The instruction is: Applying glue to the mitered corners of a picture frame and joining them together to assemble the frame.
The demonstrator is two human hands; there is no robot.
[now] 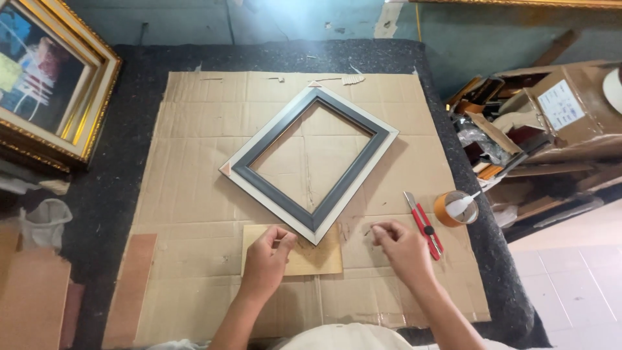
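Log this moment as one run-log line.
left hand on wooden board | right hand pinching something tiny | empty frame on cardboard

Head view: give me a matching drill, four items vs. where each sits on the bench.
Items:
1. empty grey picture frame
2. red utility knife
3. gold-framed painting
4. small wooden board

Places:
A. far left edge, leaning off the cardboard
B. centre of the cardboard sheet, turned like a diamond
C. under the frame's near corner, beside the left hand
D. right of the right hand, next to the orange cup

Pairs: 1-B, 2-D, 3-A, 4-C
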